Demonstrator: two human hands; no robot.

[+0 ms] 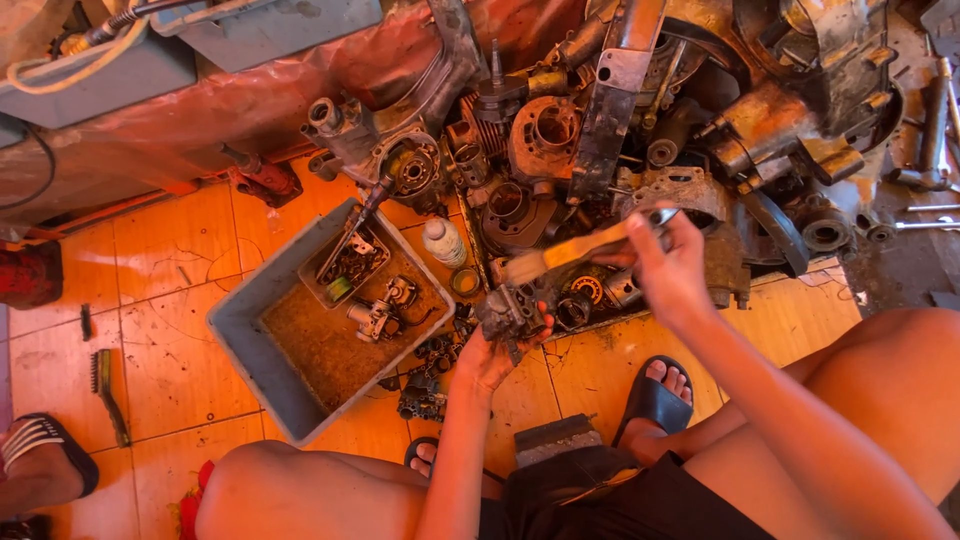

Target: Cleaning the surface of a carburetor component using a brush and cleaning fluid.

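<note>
Left hand point(492, 352), at centre frame: grip closed from below around a small, grimy metal engine part point(512, 313), fingers wrapped up its sides, part raised just above the orange tiled floor point(180, 300). Right hand point(668, 268), right of centre and slightly higher: grip pinched shut on the handle of a yellow-handled brush point(568, 250), held slanting down to the left, bristle end just above the engine part, near or touching it; cannot tell which.

Left of the hands, a grey plastic tray point(250, 330) set at an angle on the floor, rusty inside, with a smaller tray of bits point(348, 268) in its upper corner and a loose carburettor-like piece point(378, 317) near its middle. Just above the tray's right corner, a small white bottle point(443, 241) standing. Between tray and left wrist, a scatter of dark small parts point(425, 385) on the tiles.

Across the upper centre and upper right of the frame, a heap of rusty engine casings and cylinders point(560, 150), close behind the hands. At lower left, a wire brush point(105, 390) lying on the tiles, well apart. Below the hands, bare knees and a foot in a dark sandal point(655, 400).
</note>
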